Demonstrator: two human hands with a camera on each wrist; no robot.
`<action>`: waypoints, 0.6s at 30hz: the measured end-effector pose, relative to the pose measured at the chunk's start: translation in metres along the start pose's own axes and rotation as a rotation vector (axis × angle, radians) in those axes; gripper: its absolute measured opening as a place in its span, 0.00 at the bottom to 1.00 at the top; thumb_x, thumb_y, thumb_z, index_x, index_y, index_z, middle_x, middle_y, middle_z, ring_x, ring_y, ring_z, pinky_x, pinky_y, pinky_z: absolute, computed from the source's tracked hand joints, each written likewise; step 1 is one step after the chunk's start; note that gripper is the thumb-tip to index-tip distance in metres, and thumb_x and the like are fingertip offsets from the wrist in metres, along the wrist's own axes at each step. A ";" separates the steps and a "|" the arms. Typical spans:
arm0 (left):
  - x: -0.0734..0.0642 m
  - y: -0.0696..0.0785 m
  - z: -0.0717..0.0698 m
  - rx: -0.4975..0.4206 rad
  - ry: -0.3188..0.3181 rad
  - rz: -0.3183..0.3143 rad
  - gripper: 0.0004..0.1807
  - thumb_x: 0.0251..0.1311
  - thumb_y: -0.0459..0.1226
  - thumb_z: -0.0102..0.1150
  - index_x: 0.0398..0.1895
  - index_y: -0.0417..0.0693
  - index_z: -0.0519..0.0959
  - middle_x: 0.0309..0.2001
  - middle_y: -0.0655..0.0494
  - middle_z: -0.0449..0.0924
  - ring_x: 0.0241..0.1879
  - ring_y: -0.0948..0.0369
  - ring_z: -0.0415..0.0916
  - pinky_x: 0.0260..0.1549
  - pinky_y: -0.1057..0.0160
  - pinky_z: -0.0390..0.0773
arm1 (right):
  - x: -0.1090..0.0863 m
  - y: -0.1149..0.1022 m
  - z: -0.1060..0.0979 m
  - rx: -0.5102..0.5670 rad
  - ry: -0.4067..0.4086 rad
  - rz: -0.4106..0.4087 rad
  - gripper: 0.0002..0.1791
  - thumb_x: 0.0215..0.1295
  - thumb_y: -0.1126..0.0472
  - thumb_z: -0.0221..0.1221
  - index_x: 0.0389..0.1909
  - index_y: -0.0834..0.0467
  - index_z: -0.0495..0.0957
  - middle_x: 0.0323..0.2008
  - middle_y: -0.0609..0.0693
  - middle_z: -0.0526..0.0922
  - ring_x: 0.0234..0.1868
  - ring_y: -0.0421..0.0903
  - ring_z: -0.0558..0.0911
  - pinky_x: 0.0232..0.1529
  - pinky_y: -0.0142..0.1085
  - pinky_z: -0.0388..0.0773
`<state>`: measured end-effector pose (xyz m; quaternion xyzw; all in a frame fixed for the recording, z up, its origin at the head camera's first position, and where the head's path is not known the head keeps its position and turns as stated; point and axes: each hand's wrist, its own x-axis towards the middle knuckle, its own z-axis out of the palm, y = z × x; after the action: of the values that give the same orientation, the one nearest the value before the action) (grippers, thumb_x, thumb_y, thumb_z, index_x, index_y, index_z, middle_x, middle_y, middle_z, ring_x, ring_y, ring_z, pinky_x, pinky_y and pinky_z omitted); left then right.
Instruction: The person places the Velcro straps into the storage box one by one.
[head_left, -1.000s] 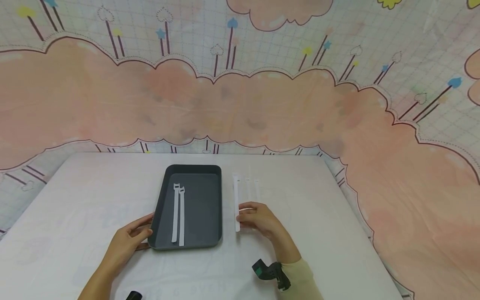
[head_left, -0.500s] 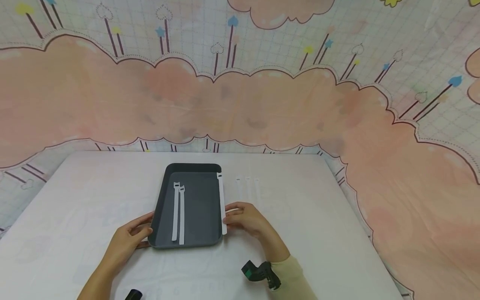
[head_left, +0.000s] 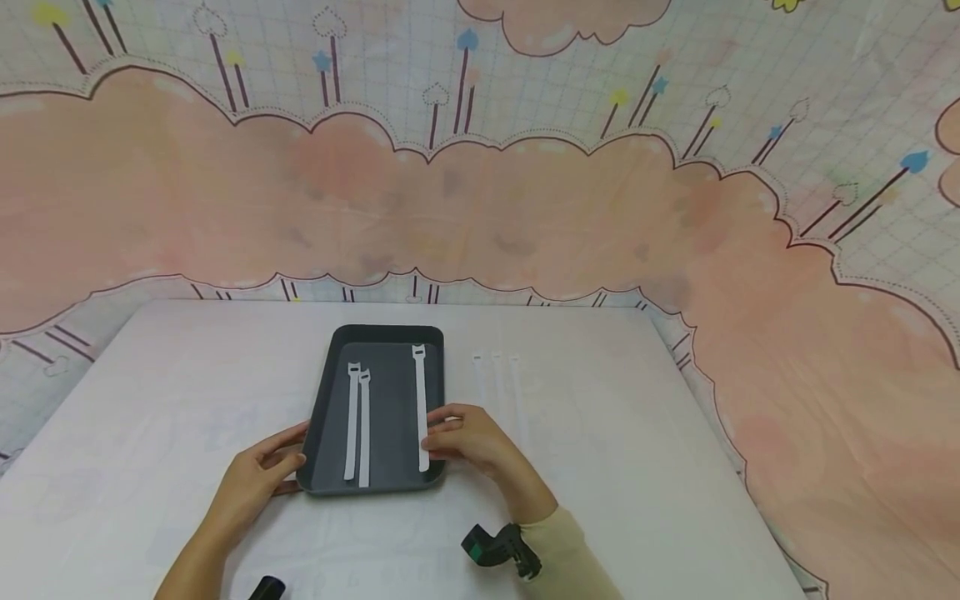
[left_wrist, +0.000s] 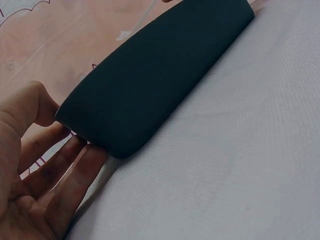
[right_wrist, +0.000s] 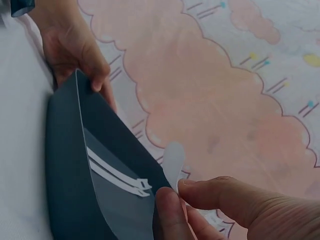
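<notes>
A dark grey tray stands on the white table, with two white strap cable ties lying side by side in its left half. My left hand grips the tray's near left corner; in the left wrist view the thumb is at the rim and the fingers lie against the outer wall. Over the tray's right side, my right hand pinches a third cable tie near its lower end, its slotted head pointing away. The right wrist view shows this tie's rounded end sticking up past the thumb and forefinger.
Right of the tray, three more white ties lie faintly visible on the white tabletop. A patterned cloth hangs behind the table. A black wrist camera sits on my right sleeve.
My right hand has carried the cable tie leftward from beside the tray, across its right rim, to above the tray's inside. The left hand stays at the tray's corner.
</notes>
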<state>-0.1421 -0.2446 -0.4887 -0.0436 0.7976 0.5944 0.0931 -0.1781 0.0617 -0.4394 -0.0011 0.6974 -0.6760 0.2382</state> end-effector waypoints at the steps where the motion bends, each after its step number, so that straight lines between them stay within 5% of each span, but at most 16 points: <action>1: 0.000 0.000 0.000 -0.002 -0.001 0.001 0.30 0.69 0.35 0.54 0.72 0.38 0.63 0.67 0.33 0.67 0.42 0.80 0.77 0.37 0.65 0.85 | 0.000 -0.001 0.002 -0.002 -0.001 0.001 0.21 0.56 0.76 0.63 0.52 0.72 0.76 0.31 0.51 0.85 0.30 0.41 0.83 0.41 0.38 0.86; 18: 0.000 -0.001 0.002 0.004 0.005 0.011 0.30 0.69 0.36 0.55 0.72 0.37 0.63 0.68 0.34 0.66 0.42 0.82 0.76 0.38 0.64 0.85 | 0.013 -0.004 0.028 -0.050 0.013 0.026 0.18 0.53 0.78 0.64 0.47 0.70 0.78 0.30 0.58 0.86 0.23 0.41 0.82 0.35 0.38 0.87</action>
<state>-0.1416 -0.2431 -0.4898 -0.0403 0.7993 0.5930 0.0881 -0.1809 0.0306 -0.4393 0.0064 0.7154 -0.6553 0.2425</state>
